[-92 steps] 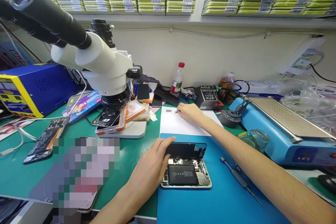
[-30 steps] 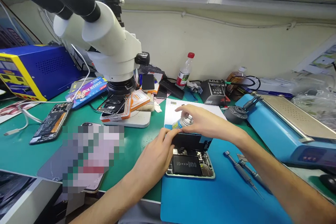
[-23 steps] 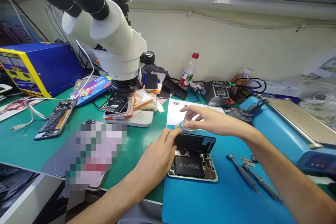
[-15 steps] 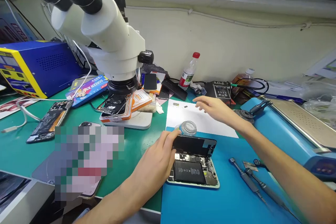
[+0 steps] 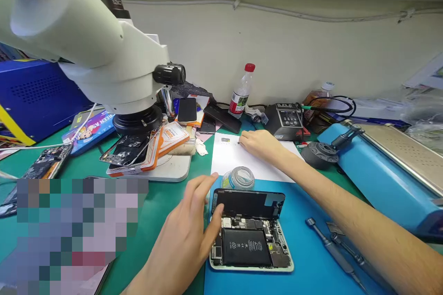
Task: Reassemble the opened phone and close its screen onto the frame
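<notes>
An opened phone [image 5: 251, 246] lies on the blue mat [image 5: 301, 267], its battery and boards showing. Its black screen panel [image 5: 247, 203] stands tilted up at the far end, leaning against a small glass jar [image 5: 238, 178]. My left hand [image 5: 187, 235] rests beside the phone's left edge, fingers spread, thumb touching the screen's lower left corner. My right hand [image 5: 258, 144] reaches to the far end of a white sheet of paper [image 5: 230, 163], fingertips pinched down at tiny parts lying there.
A white microscope [image 5: 93, 50] looms at the left over a stack of phone parts [image 5: 138, 150]. Screwdrivers [image 5: 332, 251] lie on the mat at the right. A blue machine [image 5: 377, 177], a grey round holder [image 5: 318, 154], a soldering station [image 5: 285, 120] and a bottle [image 5: 241, 92] stand behind.
My right hand set the glass jar down behind the raised screen, then moved away to the far end of the paper. The view has moved closer to the phone.
</notes>
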Available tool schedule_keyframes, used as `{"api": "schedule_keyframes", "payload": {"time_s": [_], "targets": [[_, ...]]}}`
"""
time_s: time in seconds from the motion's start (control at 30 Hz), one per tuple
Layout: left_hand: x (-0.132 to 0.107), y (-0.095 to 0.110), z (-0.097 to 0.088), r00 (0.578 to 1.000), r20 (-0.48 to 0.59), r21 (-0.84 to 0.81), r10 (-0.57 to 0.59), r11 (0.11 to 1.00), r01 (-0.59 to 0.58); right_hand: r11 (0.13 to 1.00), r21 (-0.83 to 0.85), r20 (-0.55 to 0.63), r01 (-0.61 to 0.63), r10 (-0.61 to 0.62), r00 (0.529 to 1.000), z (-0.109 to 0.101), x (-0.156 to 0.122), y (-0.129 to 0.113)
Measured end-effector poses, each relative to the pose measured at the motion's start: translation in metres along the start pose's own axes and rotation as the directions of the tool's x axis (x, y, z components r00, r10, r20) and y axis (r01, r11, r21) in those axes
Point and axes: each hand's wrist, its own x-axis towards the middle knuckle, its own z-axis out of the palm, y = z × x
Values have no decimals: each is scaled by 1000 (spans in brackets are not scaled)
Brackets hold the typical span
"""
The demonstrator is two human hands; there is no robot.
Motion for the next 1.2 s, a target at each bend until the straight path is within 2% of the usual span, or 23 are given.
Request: {"api": "schedule_keyframes", "payload": {"time_s": [0.17,0.27,0.37,0.43,0.53,0.7,0.83,1.0,1.03,1.13,1.2], "targets": [[3,3,-6,994,-75,92,79,993,-72,997,73,-38,-7,10,999,4,-1,2],[2,4,-9,992,-86,97,88,992,-80,979,200,-48,-46,57,997,2,-1,2],[0,4,-10,989,-109,79,97,993,-88,921,371,-56,-121,152,987,-1,-2,4],[0,4,-11,986,-128,63,108,993,-100,846,503,-44,-176,228,973,-6,-6,6],[1,4,-11,984,-136,45,117,993,-112,671,707,14,-224,303,953,-22,-24,8],[0,6,-16,970,-191,9,149,989,-150,354,918,69,-179,303,950,-71,-93,1],[-1,21,-23,970,-182,-80,161,981,-178,211,958,137,-194,257,957,-110,-152,-26],[4,55,-22,989,33,-368,144,922,-122,55,944,318,-325,118,941,-132,-192,-78],[4,61,-20,987,47,-387,153,914,-123,61,940,331,-337,94,939,-133,-197,-89],[-2,71,-15,969,50,-401,241,894,-201,153,917,362,-370,78,929,-131,-212,-118],[-12,73,-12,950,42,-367,310,889,-274,158,906,386,-392,70,920,-124,-221,-135]]}}
